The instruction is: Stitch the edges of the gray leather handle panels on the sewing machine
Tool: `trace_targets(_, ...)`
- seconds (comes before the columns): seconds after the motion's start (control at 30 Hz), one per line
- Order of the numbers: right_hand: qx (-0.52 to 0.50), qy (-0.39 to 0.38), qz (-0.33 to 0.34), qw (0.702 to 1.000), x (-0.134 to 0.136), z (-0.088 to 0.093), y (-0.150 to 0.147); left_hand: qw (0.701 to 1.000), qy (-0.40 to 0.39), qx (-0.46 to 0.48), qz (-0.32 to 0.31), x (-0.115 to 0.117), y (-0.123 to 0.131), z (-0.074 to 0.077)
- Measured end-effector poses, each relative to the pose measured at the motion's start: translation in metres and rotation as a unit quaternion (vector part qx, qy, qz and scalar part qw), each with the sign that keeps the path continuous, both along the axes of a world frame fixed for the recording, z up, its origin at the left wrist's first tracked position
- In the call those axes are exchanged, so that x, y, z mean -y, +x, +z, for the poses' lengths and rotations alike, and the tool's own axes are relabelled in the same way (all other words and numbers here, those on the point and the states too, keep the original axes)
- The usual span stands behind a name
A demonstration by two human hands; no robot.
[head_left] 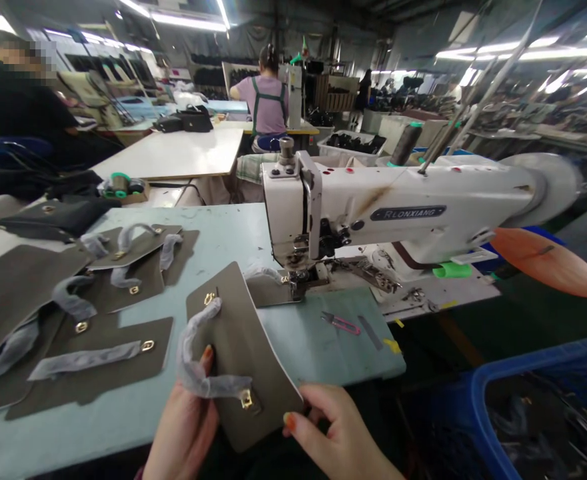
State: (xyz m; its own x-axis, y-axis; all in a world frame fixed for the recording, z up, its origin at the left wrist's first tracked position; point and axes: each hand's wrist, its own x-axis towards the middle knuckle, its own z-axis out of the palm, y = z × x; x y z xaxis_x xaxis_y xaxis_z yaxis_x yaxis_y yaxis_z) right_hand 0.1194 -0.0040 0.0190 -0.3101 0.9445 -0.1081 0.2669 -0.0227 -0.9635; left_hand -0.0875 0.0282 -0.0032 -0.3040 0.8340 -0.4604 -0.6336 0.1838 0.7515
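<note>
Between my hands, tilted above the table's front edge, is a grey-brown bag panel (246, 333) with gold buckles and a plastic-wrapped handle (189, 353). My left hand (186, 417) grips it from the left, thumb on its face by the handle and the other fingers behind. My right hand (333, 427) pinches its lower right edge between thumb and fingers. Just behind it, a second panel (268, 291) lies flat under the head of a white sewing machine (343, 207). Pink-handled thread snips (342, 323) rest on the table to the right.
Several similar panels with wrapped handles (93, 357) spread over the left of the pale blue table (223, 227). A blue basket (478, 400) holding more pieces stands at lower right. An orange disc (548, 260) sits beyond the machine. Other people (268, 100) sit at tables behind.
</note>
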Motion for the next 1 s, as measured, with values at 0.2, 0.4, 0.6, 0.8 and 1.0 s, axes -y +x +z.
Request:
trace_targets(0.2, -0.032, 0.057, -0.003, 0.998, 0.0, 0.008, 0.001, 0.996, -0.033, 0.084, 0.004, 0.001, -0.002, -0.011)
trace_targets(0.4, 0.047, 0.101, 0.01, 0.994, -0.001, 0.009, -0.007, 0.995, -0.033, 0.097, -0.021, -0.001, -0.006, -0.015)
trace_targets(0.6, 0.123, 0.18, -0.003, 0.976, -0.013, -0.002, -0.014, 0.981, -0.035, 0.168, -0.086, 0.016, 0.004, -0.028)
trace_targets(0.8, 0.138, 0.156, 0.056, 0.977, -0.024, -0.013, -0.021, 0.963, -0.02, 0.203, -0.178, 0.043, 0.014, -0.058)
trace_targets(1.0, 0.013, 0.052, 0.061, 0.997, -0.031, -0.016, -0.024, 0.967, -0.027, 0.173, -0.184, 0.006, 0.024, -0.047)
